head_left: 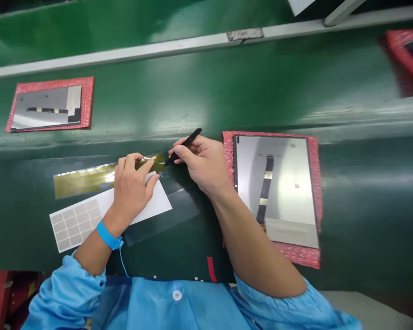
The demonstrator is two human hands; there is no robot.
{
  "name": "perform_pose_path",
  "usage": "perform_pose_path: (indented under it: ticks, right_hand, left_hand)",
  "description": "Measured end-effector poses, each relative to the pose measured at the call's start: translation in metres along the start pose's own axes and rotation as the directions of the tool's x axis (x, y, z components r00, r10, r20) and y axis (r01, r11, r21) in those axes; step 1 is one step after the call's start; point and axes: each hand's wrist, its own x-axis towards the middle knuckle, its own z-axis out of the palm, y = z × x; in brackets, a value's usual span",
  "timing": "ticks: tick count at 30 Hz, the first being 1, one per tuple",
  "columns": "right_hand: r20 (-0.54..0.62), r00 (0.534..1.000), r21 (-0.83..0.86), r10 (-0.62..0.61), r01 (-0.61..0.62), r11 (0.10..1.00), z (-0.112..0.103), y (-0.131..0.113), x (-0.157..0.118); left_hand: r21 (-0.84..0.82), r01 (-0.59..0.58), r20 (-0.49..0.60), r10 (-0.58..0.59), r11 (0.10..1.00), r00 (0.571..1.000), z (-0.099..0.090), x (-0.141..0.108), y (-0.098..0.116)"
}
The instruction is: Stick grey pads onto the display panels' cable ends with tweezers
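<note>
pinching a black tool, right hand, fingers closed, has the yellow strip just leftward, long axis left-right; left hand, nearer, rests on it, fingers spread, grasping nothing visible.

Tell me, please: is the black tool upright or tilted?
Tilted: the black tool slants in the right hand, its pointed end down by the yellow strip.

The only view looks from the person's head, facing forward and steeply down onto the green work surface. It is near: the blue smock cuts in at six o'clock, the right hand sits at the centre, and a pale rail crosses aslant near twelve.
</note>
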Motion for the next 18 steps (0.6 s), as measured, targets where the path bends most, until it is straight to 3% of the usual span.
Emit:
perform_pose_path:
  ticks: [5, 18]
  right_hand:
    - [-0.045, 0.999, -0.019, -0.024, 0.023, 1.000, -0.0054, -0.0020, -0.0073]
    - [-0.029, 0.999, -0.076, -0.013, 0.010, 0.997, -0.0053, -0.0049, -0.0061]
  left_hand:
    - [-0.024, 0.006, 0.024, -0.006, 1.000, 1.000, -0.0024, -0.0034, 0.0055]
    - [-0.014, 0.011, 0.048, -0.010, 1.000, 0.999, -0.0016, -0.0017, 0.0073]
